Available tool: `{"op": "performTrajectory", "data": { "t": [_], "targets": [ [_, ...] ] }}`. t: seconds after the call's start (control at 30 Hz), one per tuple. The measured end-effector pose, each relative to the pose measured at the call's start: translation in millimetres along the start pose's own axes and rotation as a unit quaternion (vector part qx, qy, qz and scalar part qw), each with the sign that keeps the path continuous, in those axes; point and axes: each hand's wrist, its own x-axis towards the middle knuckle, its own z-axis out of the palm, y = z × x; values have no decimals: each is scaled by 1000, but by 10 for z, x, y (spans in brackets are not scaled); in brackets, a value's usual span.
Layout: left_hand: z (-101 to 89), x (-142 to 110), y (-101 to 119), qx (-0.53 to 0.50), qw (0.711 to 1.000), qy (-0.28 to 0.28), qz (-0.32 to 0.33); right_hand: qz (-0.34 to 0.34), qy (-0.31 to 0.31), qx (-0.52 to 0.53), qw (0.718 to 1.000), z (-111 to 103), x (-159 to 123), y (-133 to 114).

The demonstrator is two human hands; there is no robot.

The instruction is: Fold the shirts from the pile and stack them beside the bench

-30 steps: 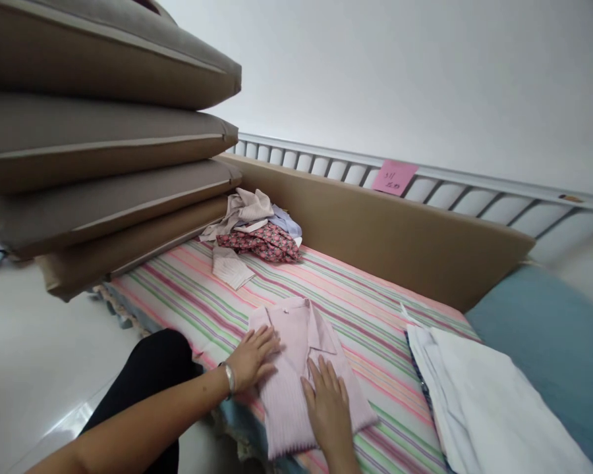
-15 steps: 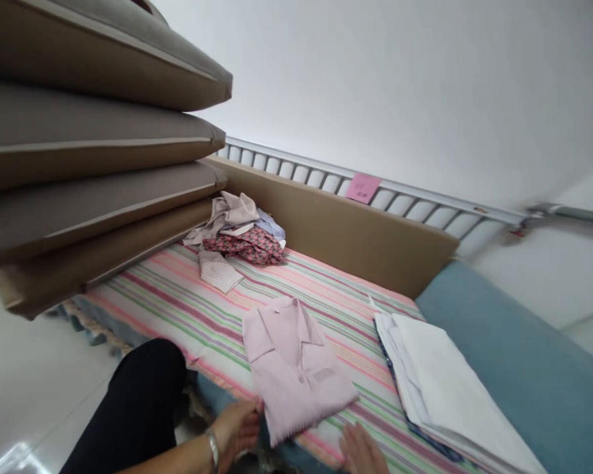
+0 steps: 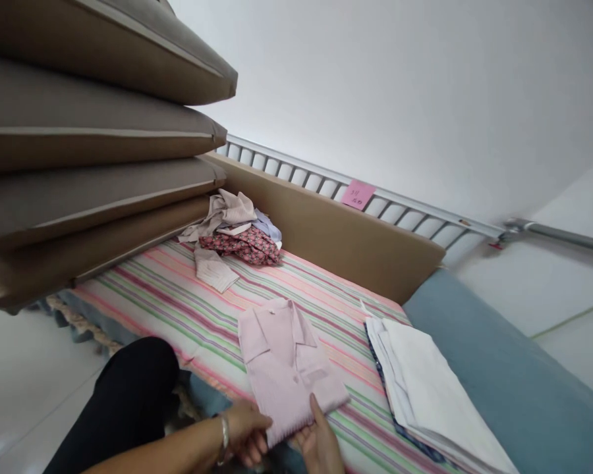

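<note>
A folded pale pink collared shirt [image 3: 286,365] lies on the striped sheet [image 3: 178,303] near its front edge. My left hand [image 3: 244,431], a bracelet on its wrist, curls its fingers under the shirt's near left corner. My right hand [image 3: 319,441] grips the near edge from below, its thumb pressed on top of the cloth. Both hands are closed on the shirt's bottom hem.
A stack of folded white garments [image 3: 425,388] lies to the right. A heap of loose clothes [image 3: 234,230] sits at the back. Brown cushions [image 3: 93,164] are stacked at left, a brown board [image 3: 340,230] behind, a blue mattress [image 3: 499,368] at right. My dark-clad knee [image 3: 123,401] is below.
My hands left the top of the pink shirt, slid down to its near edge and closed on the hem. The view swung to the right.
</note>
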Motion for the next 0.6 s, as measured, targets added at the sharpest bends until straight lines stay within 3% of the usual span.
{"op": "performTrajectory", "data": {
  "t": [0.03,0.1,0.2,0.27,0.3,0.37,0.47,0.6],
  "targets": [
    [-111,-35,87,61,998,7,10,16,1,7,1000,5,21,-9],
    [-366,-99,324,159,976,82,121,39,-1,20,999,-25,80,-16],
    [-713,-96,796,290,868,266,303,61,2,16,998,-117,196,-4],
    [-854,18,1115,376,801,328,330,67,6,2,998,-181,273,9],
    [-897,108,1255,410,783,342,319,67,7,-1,998,-209,304,13],
    [-945,330,1483,452,770,352,281,63,9,7,998,-255,346,12],
    [-980,677,1700,473,774,348,236,66,7,38,997,-286,356,-8],
    [-1019,1016,1886,503,791,288,197,-5,32,50,998,-242,360,-32]
  ]
}}
